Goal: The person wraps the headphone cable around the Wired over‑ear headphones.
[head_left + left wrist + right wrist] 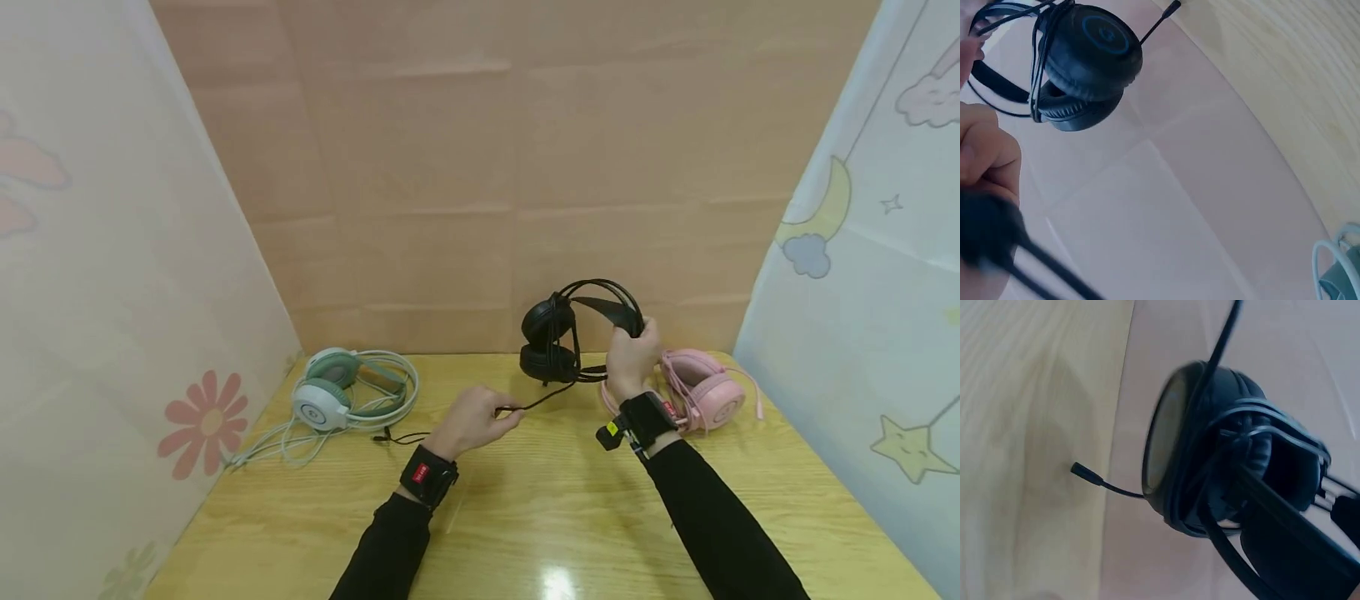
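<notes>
My right hand grips the headband of a black headset, lifted over the back of the table with its ear cups toward the left. Loops of black cable wrap around the cups, and a thin microphone boom sticks out from one of them. Lower and to the left, my left hand pinches the headset's black cable, which stretches between the two hands. The cable's loose end with its plug trails on the table left of that hand. In the left wrist view the headset shows a round logo.
White-and-green headphones with a pale cable lie at the back left. Pink headphones lie at the back right, partly behind my right wrist. A brown paper backdrop closes off the rear of the wooden table, with patterned sheets on both sides.
</notes>
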Demonstrator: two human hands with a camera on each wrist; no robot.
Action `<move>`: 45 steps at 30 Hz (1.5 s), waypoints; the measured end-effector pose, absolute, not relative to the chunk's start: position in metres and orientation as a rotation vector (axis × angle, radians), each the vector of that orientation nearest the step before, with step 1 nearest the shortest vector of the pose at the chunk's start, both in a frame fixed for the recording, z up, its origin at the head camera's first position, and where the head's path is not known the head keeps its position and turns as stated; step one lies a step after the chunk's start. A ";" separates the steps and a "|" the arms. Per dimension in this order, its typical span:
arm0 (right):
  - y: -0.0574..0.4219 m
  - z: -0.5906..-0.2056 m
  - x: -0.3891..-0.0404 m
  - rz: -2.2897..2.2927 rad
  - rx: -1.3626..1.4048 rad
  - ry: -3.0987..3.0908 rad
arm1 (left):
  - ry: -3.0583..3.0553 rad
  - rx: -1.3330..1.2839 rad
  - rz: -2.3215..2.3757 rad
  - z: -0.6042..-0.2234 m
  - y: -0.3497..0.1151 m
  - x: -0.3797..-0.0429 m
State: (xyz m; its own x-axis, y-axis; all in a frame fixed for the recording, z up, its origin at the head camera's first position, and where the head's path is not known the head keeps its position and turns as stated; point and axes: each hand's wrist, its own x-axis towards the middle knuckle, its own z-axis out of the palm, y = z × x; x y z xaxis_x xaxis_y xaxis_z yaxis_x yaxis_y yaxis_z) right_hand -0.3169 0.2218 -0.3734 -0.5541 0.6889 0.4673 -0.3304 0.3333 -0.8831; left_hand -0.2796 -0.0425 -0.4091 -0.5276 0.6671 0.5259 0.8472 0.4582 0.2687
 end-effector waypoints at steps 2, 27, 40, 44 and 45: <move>0.223 -0.371 -0.316 1.382 -0.318 -1.709 | -2.355 -1.248 -0.747 -0.408 -0.045 -0.280; 0.227 -0.355 -0.305 1.058 0.043 -2.039 | -2.063 -1.004 -0.820 -0.415 -0.058 -0.300; 0.235 -0.345 -0.315 1.139 0.190 -2.273 | -1.884 -0.858 -0.803 -0.415 -0.057 -0.305; 0.234 -0.337 -0.315 1.180 0.297 -2.339 | -1.826 -0.812 -0.828 -0.415 -0.058 -0.306; 0.233 -0.334 -0.315 1.194 0.334 -2.358 | -1.809 -0.812 -0.835 -0.415 -0.058 -0.307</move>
State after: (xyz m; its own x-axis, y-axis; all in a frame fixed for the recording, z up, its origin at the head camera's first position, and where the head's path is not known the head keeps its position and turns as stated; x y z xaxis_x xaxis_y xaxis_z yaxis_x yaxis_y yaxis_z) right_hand -0.3149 0.2332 -0.3342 -0.8585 -0.0038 0.5127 -0.4154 0.5914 -0.6912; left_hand -0.3067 -0.0582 -0.4151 -0.3279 0.1667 0.9299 0.8159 0.5461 0.1898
